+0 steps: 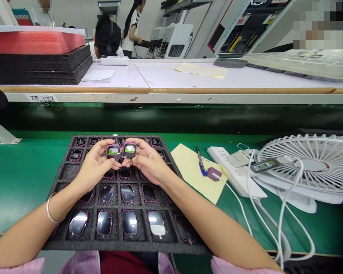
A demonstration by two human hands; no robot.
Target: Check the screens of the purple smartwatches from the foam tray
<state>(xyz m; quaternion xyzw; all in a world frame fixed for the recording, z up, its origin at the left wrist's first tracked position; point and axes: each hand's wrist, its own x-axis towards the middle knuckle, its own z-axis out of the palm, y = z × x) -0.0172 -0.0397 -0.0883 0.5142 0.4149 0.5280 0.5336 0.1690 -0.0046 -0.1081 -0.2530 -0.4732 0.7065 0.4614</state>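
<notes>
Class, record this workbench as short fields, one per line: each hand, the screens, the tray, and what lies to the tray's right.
Left hand grip: holds a purple-rimmed watch-like device
Right hand grip: holds a similar device, side by side with the first
Held screens: both lit, partly green
Tray: black foam, divided into compartments, many holding similar devices
Right of tray: yellow paper with a pen on it; farther right, a white power strip and white fan

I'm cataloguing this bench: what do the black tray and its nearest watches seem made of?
Tray: probably dense foam, matte black, judging by its grainy, speckled surface.
Watches: glossy fronts, glass or clear plastic, given bright reflections; evenly purple edging, perhaps plastic or metal.
</notes>
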